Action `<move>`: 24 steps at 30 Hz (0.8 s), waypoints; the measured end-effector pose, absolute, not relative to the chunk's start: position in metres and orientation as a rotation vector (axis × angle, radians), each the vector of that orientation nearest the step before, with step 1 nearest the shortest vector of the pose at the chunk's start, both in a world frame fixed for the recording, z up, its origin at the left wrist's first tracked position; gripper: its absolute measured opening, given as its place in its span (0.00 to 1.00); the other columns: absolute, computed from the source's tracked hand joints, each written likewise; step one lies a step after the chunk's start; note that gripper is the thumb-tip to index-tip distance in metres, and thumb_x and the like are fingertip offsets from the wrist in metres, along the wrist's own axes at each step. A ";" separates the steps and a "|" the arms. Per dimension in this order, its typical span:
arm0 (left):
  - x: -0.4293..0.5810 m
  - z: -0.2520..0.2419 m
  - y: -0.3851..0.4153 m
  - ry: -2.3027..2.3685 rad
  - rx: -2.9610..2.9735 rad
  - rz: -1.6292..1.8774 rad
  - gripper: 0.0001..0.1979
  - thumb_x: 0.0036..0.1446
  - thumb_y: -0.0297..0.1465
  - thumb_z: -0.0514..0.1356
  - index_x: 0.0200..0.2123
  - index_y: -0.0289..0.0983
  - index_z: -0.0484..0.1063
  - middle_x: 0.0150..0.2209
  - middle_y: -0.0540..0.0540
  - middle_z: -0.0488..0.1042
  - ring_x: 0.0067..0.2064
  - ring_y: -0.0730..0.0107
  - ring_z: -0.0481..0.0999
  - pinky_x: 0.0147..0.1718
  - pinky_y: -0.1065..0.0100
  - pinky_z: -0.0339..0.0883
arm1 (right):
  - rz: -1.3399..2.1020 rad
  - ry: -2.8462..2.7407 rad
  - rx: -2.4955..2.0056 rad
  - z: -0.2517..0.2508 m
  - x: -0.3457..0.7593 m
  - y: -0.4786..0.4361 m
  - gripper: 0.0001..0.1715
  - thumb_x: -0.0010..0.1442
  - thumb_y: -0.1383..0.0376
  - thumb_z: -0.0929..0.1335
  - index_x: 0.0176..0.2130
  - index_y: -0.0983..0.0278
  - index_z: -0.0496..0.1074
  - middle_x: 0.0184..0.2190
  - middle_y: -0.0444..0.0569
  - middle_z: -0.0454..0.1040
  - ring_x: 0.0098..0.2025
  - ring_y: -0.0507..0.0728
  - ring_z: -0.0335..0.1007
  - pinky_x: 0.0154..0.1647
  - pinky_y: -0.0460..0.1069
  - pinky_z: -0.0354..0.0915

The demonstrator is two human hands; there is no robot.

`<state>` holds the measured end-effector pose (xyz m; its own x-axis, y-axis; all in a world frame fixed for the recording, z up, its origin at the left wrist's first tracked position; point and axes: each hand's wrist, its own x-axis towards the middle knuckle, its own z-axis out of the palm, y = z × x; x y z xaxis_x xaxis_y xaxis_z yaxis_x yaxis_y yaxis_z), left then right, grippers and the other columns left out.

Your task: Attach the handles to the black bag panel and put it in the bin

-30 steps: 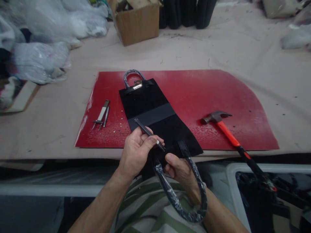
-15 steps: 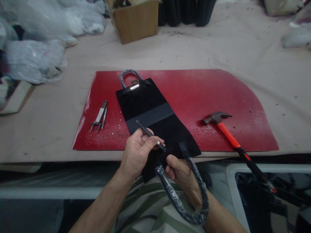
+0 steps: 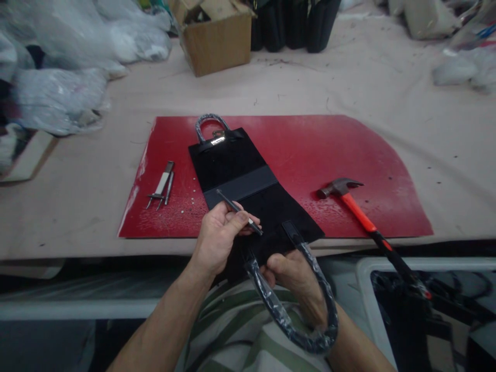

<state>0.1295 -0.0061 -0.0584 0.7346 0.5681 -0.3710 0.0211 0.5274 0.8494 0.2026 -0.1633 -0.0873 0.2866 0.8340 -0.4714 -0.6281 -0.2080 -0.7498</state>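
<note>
The left hand [image 3: 219, 235] pinches a thin dark tool [image 3: 238, 211] between thumb and fingers, its tip pointing away over a black bag panel [image 3: 248, 191]. Just right of that grip, the right hand [image 3: 289, 274] is closed on the panel's near edge, beside the wrapped handle [image 3: 294, 320] that loops down over the wrist. The panel lies flat on a red mat [image 3: 329, 155]. Left of the grip lie metal tools [image 3: 161, 185]; well to the right lies a hammer [image 3: 349, 199].
</note>
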 end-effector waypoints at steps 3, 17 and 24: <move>0.129 -0.060 -0.007 0.686 0.983 0.364 0.14 0.58 0.37 0.65 0.38 0.35 0.65 0.32 0.46 0.81 0.33 0.71 0.81 0.32 0.75 0.73 | 1.318 -0.240 -1.169 -0.087 0.202 -0.162 0.27 0.50 0.48 0.75 0.16 0.66 0.72 0.16 0.48 0.70 0.22 0.51 0.66 0.27 0.47 0.63; 0.131 -0.064 -0.011 0.707 1.025 0.387 0.15 0.58 0.38 0.66 0.39 0.35 0.65 0.32 0.45 0.81 0.32 0.71 0.81 0.31 0.75 0.73 | 1.260 -0.153 -1.165 -0.089 0.195 -0.159 0.32 0.48 0.45 0.75 0.13 0.66 0.68 0.10 0.46 0.64 0.14 0.49 0.59 0.19 0.45 0.59; 0.136 -0.067 -0.020 0.765 1.024 0.404 0.16 0.57 0.37 0.66 0.40 0.34 0.65 0.33 0.44 0.81 0.32 0.70 0.81 0.31 0.74 0.74 | 1.179 -0.094 -1.126 -0.093 0.191 -0.167 0.32 0.48 0.45 0.75 0.15 0.68 0.70 0.10 0.47 0.64 0.12 0.47 0.56 0.16 0.43 0.52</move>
<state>0.1364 -0.0202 -0.0671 0.6788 0.6296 -0.3780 0.0432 0.4796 0.8764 0.1908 -0.1672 -0.0931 0.4430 0.7627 -0.4712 -0.6781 -0.0587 -0.7326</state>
